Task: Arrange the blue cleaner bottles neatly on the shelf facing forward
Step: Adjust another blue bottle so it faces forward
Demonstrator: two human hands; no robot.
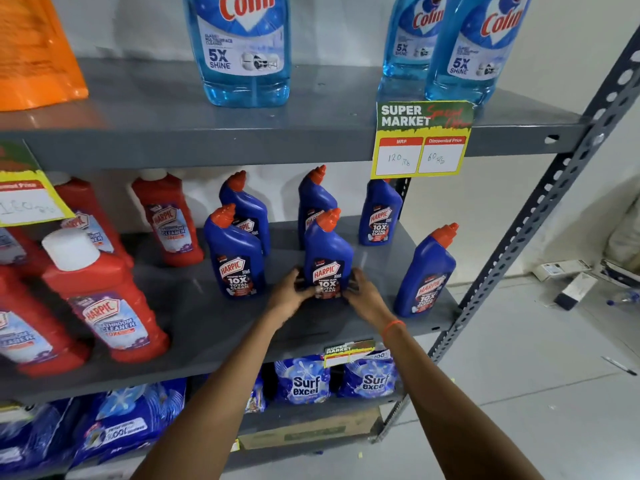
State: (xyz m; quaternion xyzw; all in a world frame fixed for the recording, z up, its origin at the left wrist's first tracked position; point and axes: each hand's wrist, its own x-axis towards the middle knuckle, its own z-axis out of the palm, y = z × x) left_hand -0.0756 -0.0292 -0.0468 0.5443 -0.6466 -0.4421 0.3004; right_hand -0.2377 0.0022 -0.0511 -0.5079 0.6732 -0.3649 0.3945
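Observation:
Several blue Harpic bottles with orange caps stand upright on the grey middle shelf [214,327]. The front-centre bottle [327,252] faces forward, and both hands grip its base: my left hand [289,294] on its left side, my right hand [363,294] on its right. Another blue bottle [235,258] stands just to its left, label forward. A third [427,271] stands near the shelf's right end, tilted slightly. Behind them stand three more blue bottles [247,211], [313,199], [381,214], the middle one partly hidden.
Red Harpic bathroom cleaner bottles [104,296] fill the shelf's left side. Light-blue Colin bottles [242,50] stand on the shelf above, with a price tag [420,140] hanging from its edge. Surf Excel packs [304,379] lie below. A perforated grey upright [540,209] bounds the right side.

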